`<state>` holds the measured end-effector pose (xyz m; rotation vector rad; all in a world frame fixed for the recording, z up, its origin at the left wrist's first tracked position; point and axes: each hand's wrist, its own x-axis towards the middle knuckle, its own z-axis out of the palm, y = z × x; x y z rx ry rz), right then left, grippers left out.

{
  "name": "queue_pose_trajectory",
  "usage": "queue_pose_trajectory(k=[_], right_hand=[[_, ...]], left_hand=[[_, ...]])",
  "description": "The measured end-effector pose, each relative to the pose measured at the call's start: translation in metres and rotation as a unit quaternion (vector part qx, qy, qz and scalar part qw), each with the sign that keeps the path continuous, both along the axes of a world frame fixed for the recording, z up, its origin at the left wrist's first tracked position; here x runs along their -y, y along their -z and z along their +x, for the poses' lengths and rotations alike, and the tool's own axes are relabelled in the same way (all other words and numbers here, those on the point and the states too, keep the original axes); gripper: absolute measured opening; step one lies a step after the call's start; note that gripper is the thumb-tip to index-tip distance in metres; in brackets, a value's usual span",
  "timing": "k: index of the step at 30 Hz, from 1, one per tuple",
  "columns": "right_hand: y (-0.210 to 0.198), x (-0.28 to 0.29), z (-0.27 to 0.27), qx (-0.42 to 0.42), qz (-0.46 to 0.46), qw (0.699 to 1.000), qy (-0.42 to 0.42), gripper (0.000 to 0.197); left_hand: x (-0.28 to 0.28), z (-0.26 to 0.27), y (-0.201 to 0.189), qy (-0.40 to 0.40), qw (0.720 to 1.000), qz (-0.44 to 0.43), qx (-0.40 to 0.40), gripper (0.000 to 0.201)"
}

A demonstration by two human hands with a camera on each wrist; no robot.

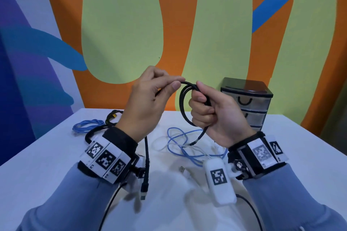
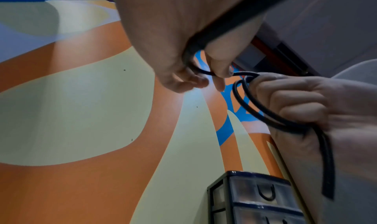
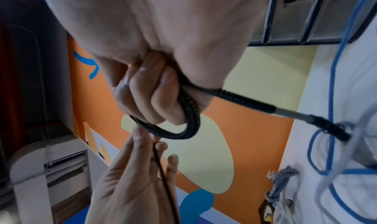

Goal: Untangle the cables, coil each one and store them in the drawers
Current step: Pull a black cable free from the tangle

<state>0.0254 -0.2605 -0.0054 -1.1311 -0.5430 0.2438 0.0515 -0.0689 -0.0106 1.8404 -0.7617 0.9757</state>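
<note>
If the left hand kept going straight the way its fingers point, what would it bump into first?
Most likely the right hand, which grips the black cable coil right beside the left hand fingertips. Depth is hard to judge, but they look nearly touching.

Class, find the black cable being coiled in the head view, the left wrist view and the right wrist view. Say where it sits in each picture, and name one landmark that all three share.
Head: black cable loops at centre, between left hand and right hand.
Left wrist: loops right of centre, beside the right fist.
Right wrist: loops at centre, under the curled fingers.
Shared landmark: the drawers, also and.
</note>
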Motion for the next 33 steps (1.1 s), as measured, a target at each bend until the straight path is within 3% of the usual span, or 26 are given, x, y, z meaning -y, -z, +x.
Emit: queue_pose_trajectory(k=[3,5,8,11,14,20,26,33], right_hand=[[0.000,-0.004,-0.002,-0.011,0.020,1.000,-0.004,0.038],[0.001,-0.007,-0.003,-0.023,0.042,0.999,-0.013,0.038],[0.001,-0.008,-0.003,-0.037,0.079,0.996,-0.018,0.041],[0.000,-0.004,0.001,-0.041,0.112,0.993,-0.004,0.042],[0.001,0.000,0.006,-0.046,0.120,0.992,0.007,0.042],[0.010,-0.011,0.016,-0.021,0.088,0.993,0.073,0.040],[0.015,-0.017,0.019,0.034,0.061,0.972,0.224,0.032],[0.019,-0.016,0.018,0.050,0.033,0.966,0.252,0.026]], left_hand=[[0.004,0.000,0.000,-0.066,0.995,0.045,0.056,0.024],[0.004,0.001,0.002,-0.055,0.997,0.052,0.032,0.025],[0.007,-0.006,0.000,0.036,0.996,0.003,-0.076,0.022],[0.012,-0.014,-0.003,0.171,0.954,-0.116,-0.215,0.027],[0.014,-0.015,-0.001,0.201,0.942,-0.111,-0.246,0.019],[0.019,-0.016,0.006,0.154,0.957,-0.096,-0.228,0.029],[0.023,-0.017,0.009,0.101,0.974,-0.092,-0.181,0.024],[0.024,-0.018,0.012,-0.017,0.991,-0.041,-0.129,0.022]])
